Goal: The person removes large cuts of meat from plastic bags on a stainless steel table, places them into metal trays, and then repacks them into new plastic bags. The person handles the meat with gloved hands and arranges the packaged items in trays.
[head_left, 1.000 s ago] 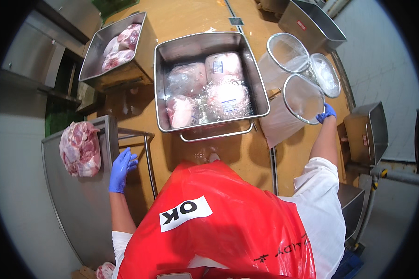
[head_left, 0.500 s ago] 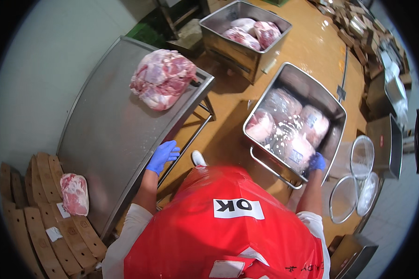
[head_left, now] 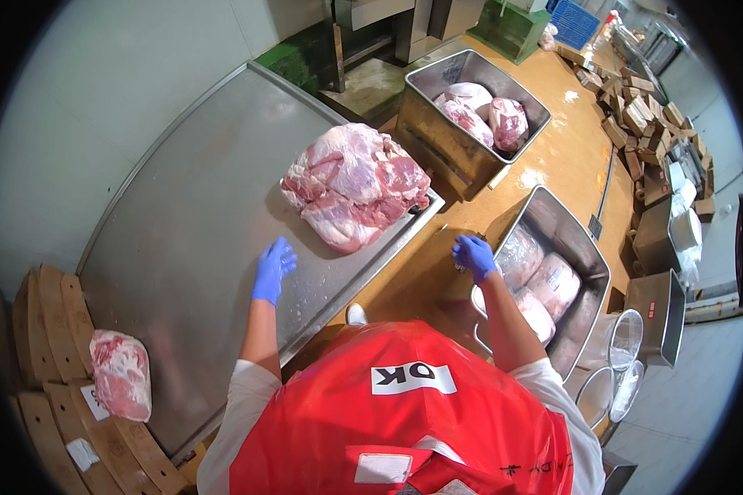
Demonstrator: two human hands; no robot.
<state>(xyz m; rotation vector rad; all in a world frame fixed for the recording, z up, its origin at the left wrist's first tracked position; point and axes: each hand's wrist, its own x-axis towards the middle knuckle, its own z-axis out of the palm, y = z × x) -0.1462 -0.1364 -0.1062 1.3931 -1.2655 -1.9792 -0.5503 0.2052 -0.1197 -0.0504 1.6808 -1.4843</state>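
Note:
A big cut of raw meat (head_left: pixel 351 186), pink with white fat, lies on the metal table (head_left: pixel 198 165) close to its right edge. Just short of the meat, my left hand (head_left: pixel 275 271) in a blue glove hovers over the table, fingers apart and holding nothing. My right hand (head_left: pixel 474 257), also gloved in blue, is between the table and a metal tub (head_left: pixel 590 247). Its fingers are curled in; whatever they may hold is hidden. Inside that tub sit several plastic-wrapped meat pieces (head_left: pixel 553 286), partly covered by my right forearm.
Another metal tub (head_left: pixel 417 107) with several meat pieces stands beyond the table. Cardboard boxes (head_left: pixel 66 313) with a smaller meat piece (head_left: pixel 120 375) flank the table's near left. Clear round containers (head_left: pixel 623 338) and a metal bin (head_left: pixel 656 318) stand at right; scattered cartons (head_left: pixel 648 124) lie far right.
My right hand has left the near corner of the tub and moved left toward the table. My left hand has come over the tabletop. The view has shifted, bringing the large meat nearer.

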